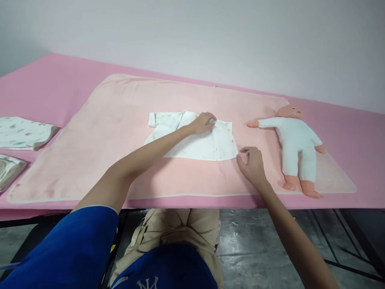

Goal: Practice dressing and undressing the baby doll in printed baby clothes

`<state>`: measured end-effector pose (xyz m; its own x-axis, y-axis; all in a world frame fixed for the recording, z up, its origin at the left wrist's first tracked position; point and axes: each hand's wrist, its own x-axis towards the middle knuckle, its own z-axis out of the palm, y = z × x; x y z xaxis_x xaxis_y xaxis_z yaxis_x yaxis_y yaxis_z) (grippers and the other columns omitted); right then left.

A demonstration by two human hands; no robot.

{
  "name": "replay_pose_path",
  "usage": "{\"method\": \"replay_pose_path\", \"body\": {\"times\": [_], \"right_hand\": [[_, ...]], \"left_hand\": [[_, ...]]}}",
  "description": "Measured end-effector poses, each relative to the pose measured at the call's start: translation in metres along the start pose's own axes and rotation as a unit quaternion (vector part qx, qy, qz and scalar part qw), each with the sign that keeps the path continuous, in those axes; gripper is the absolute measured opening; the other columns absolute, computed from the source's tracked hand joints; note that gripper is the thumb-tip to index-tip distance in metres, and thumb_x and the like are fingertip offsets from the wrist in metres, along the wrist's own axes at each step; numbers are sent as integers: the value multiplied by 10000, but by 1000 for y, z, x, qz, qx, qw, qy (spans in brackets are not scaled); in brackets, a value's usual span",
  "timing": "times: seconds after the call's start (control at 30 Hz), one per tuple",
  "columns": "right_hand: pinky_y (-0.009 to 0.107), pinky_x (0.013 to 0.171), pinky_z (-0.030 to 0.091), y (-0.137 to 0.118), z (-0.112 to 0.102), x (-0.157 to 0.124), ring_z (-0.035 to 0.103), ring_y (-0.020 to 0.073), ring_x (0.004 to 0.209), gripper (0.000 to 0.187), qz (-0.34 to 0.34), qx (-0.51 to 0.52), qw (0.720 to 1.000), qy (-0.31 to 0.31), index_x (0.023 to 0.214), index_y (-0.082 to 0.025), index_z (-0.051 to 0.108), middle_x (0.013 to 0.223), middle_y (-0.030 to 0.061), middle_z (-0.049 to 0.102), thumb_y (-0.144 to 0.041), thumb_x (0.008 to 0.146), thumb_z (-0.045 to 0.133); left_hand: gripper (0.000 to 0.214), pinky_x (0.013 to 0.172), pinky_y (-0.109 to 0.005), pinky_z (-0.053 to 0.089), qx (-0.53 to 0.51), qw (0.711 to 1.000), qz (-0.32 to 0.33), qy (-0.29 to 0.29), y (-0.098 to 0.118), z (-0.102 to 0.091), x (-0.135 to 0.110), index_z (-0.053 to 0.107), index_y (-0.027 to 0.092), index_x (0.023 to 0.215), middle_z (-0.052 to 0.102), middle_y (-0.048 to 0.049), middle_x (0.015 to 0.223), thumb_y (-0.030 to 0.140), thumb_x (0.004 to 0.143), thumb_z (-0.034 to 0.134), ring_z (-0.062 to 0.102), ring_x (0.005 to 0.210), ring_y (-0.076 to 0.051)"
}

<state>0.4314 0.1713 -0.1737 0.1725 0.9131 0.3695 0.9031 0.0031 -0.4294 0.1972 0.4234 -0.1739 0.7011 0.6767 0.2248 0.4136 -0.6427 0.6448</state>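
Note:
A small white baby shirt [207, 143] lies spread flat on a pale pink mat [99, 136] in the middle of the table. My left hand [203, 122] rests on the upper part of the shirt with its fingers curled down onto the cloth. My right hand [252, 162] hovers just off the shirt's lower right corner, fingers apart and loosely bent, holding nothing. A baby doll [296, 142] in a white suit lies on its back at the right end of the mat, apart from both hands.
The mat lies on a pink table cover [45, 84]. Two folded patterned cloths [22, 132] [9, 170] sit at the left edge. A white wall runs behind the table. Below the near edge are a grey floor and black frame bars.

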Motion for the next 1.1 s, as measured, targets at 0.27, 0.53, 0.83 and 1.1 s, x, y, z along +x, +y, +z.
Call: {"method": "replay_pose_path", "body": {"times": [0.27,0.53,0.83,1.1], "right_hand": [[595,1393,332,-34,13,6,351,298,1706,578,-239,25,953,-184,1717,-297,455,1821,80,396,-455,1161,472],[631,1420,260,-34,27,12,286,275,1740,576,-251,48,936,-242,1761,-354,401,1854,41,327,-461,1195,412],[578,1419,282,-31,30,7,330,255,1722,531,-236,39,947,-213,1698,-305,509,1815,37,414,-445,1197,401],[578,1407,284,-38,24,5,375,280,1699,541,-229,18,950,-212,1690,-287,522,1791,56,457,-438,1183,403]], "left_hand": [[688,1370,-641,251,138,990,8,-12,-11,21,-24,426,273,1732,235,-120,1883,565,1108,412,243,1719,-382],[557,1243,-648,338,143,988,-40,41,-32,17,14,698,320,1521,582,-87,1657,401,1107,334,454,1461,-402],[360,1161,-553,415,108,986,-32,120,-42,18,24,694,255,1307,611,-151,1456,263,1005,499,565,1316,-350],[287,1182,-531,412,122,978,-72,151,-28,15,19,650,235,1285,611,-182,1463,327,1065,490,546,1370,-347]]}}
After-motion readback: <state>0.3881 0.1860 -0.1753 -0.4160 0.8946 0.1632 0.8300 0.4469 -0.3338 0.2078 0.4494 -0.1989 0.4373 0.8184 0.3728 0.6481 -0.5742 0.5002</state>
